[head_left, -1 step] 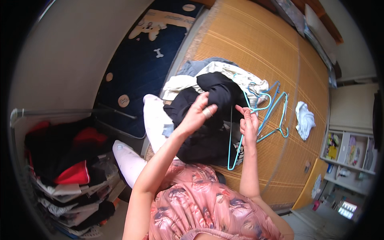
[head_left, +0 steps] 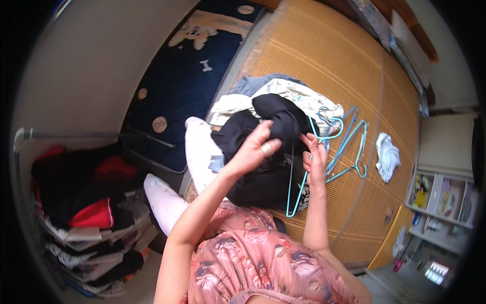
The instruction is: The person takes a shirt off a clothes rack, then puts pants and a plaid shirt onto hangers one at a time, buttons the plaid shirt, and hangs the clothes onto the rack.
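A bunched black garment (head_left: 263,177) lies across my lap and the edge of the mat. My left hand (head_left: 255,151), slightly blurred and with a ring on one finger, is over the garment; its thumb and fingers are apart. A light-blue clothes hanger (head_left: 291,195) is gripped in my right hand (head_left: 315,164), its hook pointing away from me. Part of the hanger runs against the black cloth, and where it meets the cloth is partly hidden. Beyond the garment lie a patterned white cloth (head_left: 298,96) and a white cloth (head_left: 230,107).
More blue hangers (head_left: 349,144) lie to the right on the woven mat (head_left: 324,45), near a crumpled pale-blue cloth (head_left: 387,157). At left stands a rack stacked with clothes (head_left: 81,192). A dark-blue rug (head_left: 177,86) covers the floor. Shelves (head_left: 438,195) are at far right.
My left hand has moved a little to the right over the black garment. My right hand keeps its grip on the hanger. The whole view has shifted slightly.
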Tool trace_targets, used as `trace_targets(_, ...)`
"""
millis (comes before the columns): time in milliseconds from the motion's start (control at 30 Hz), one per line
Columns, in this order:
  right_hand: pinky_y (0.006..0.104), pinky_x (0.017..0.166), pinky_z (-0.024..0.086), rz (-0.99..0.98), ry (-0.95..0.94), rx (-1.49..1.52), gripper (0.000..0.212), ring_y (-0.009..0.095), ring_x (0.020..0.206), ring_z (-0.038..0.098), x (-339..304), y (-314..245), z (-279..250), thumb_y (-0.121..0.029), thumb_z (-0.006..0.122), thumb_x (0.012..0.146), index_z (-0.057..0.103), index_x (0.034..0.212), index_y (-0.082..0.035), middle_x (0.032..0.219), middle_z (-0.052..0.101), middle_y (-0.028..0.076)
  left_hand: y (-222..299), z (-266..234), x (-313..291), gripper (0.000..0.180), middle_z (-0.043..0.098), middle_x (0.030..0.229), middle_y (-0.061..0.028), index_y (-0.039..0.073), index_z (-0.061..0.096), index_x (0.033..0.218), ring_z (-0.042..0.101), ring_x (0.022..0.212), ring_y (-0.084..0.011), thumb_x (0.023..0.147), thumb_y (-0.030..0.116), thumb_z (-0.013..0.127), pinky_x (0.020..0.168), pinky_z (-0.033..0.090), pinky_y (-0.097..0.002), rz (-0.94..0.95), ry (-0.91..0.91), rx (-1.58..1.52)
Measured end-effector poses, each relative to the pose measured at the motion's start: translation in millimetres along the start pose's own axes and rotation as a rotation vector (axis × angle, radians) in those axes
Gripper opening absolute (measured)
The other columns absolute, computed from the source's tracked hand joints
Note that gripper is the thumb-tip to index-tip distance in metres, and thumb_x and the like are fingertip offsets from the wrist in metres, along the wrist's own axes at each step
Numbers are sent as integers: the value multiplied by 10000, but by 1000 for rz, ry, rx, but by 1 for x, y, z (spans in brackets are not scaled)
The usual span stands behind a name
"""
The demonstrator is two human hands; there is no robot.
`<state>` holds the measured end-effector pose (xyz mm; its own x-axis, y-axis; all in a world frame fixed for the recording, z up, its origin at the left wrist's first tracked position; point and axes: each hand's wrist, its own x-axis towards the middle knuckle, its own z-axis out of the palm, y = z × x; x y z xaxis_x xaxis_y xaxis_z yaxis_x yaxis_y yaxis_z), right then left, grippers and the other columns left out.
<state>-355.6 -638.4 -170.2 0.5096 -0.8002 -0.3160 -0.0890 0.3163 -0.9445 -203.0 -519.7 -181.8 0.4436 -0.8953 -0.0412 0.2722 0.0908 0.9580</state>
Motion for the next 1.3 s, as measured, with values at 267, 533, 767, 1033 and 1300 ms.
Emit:
trace_targets(267, 234, 758, 484, -67, -508, 68, 323, 114, 834, 595, -9, -48, 114, -25, 621, 810, 514, 1108, 40, 973, 611, 67, 54, -30, -90, 263, 485, 1230, -142, -7, 563, 1066, 486, 1132, -280, 822, 89, 591, 971, 362, -354, 235, -76, 211)
trace_targets(533, 257, 802, 445, -486, -1136, -39, 382, 129, 881, 552, -94, -81, 278, -19, 663, 767, 496, 1110, -9, 934, 592, 61, 72, -119, -216, 721, 415, 1359, -78, 99, 347, 1366, 393, 1260, -231, 855, 592, 473, 1036, 336, -430, 655, 505, -848)
trace_targets(767, 290, 761, 455, -282, -1314, 41, 359, 157, 796, 562, -156, -2, 319, -56, 690, 757, 517, 1071, -30, 868, 591, 91, 111, -154, -302, 516, 442, 1335, -151, 12, 390, 1332, 454, 1208, -302, 914, 309, 447, 1039, 356, -469, 794, 1065, -610)
trace_targets(1033, 206, 715, 437, 10, -1023, 2, 269, 53, 804, 537, -125, 43, 297, -192, 698, 820, 616, 1009, -19, 873, 597, -7, 106, -161, -261, 401, 591, 1151, -79, 44, 542, 1190, 596, 994, -216, 810, -77, 591, 833, 519, -344, 542, 1305, -423)
trace_targets(1300, 176, 560, 346, 305, -1045, -127, 375, 21, 649, 417, -77, 34, 249, -351, 634, 872, 572, 1070, -39, 731, 488, -58, 85, -127, -225, 392, 605, 1111, -68, 8, 604, 1094, 546, 1053, -155, 755, -117, 452, 939, 393, -265, 236, 796, 280)
